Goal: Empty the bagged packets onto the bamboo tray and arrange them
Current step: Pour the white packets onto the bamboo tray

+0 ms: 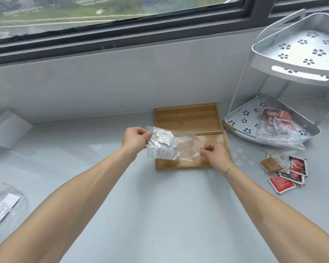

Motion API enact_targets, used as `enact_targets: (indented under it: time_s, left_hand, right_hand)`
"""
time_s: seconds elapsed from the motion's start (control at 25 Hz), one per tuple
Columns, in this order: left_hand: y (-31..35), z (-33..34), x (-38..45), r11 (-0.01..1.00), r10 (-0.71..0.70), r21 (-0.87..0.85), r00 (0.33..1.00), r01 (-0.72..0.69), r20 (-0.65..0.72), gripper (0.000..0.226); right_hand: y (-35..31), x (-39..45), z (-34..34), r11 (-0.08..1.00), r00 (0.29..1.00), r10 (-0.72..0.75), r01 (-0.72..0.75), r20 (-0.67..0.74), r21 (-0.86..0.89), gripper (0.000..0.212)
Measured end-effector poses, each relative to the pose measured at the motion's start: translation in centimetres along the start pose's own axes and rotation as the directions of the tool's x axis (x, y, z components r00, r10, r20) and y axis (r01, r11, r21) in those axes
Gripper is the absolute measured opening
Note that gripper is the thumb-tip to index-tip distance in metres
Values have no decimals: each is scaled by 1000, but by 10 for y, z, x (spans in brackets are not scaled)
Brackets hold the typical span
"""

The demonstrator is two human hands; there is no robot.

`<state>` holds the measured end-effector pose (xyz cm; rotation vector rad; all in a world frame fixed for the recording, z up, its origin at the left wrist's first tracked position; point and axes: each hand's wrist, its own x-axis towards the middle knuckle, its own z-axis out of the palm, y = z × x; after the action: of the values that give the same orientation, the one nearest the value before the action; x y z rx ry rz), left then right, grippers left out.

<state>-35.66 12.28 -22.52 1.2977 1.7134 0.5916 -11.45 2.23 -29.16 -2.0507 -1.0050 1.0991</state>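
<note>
A clear plastic bag point(186, 147) hangs above the near bamboo tray point(213, 139), with several white packets point(163, 145) bunched in its left end. My left hand point(135, 139) pinches the bag's left end. My right hand point(216, 154) pinches its right edge, over the tray's right side. The bag lies stretched sideways between both hands. A second bamboo tray point(188, 114) sits just behind the first, against the wall, with nothing in it.
A white two-tier corner rack point(241, 120) stands at the right, with a bag of red packets point(277, 128) in its lower shelf. Loose red and brown packets point(285, 171) lie on the counter near it. Another bag with white packets point(0, 207) lies at the far left.
</note>
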Motion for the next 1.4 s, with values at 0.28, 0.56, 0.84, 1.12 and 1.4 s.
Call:
enact_targets:
  time_s: [0.28, 0.56, 0.84, 1.12, 1.4]
  left_hand:
    - [34, -4, 5, 981, 140, 135, 990, -141, 17, 19]
    - [69, -6, 7, 958, 223, 173, 974, -228, 48, 19]
    - [94, -25, 4, 928, 263, 251, 961, -277, 87, 14]
    - [102, -49, -11, 909, 289, 286, 953, -302, 87, 14]
    - [99, -65, -18, 912, 308, 267, 950, -312, 59, 16]
  right_hand:
    - [20, 22, 22, 982, 994, 92, -99, 51, 159, 22]
    - [-2, 9, 23, 943, 987, 146, -159, 66, 292, 20]
    - [-24, 1, 29, 930, 988, 142, -154, 62, 334, 18]
    - [-41, -12, 44, 936, 992, 103, -121, 72, 329, 20]
    - [-50, -22, 46, 911, 991, 99, -125, 87, 394, 16]
